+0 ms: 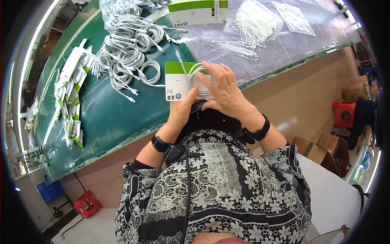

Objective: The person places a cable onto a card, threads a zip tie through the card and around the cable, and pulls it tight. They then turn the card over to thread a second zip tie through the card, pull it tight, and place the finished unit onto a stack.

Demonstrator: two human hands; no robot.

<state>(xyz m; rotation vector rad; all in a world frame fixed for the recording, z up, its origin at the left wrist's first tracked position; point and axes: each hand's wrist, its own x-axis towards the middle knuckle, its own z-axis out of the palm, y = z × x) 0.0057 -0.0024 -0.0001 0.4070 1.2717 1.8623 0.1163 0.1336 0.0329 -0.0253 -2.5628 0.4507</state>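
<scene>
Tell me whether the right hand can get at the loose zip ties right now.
Probably yes: only grey tabletop shows between the right hand and the loose zip ties ahead, though it is busy at the coiled cable and may have to leave it first.

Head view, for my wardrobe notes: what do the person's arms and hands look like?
Left hand and right hand are ungloved. Two boxy black wrist devices sit on black straps; a black cable runs beside the left one. Loose black sleeves carry white flowers.
</scene>
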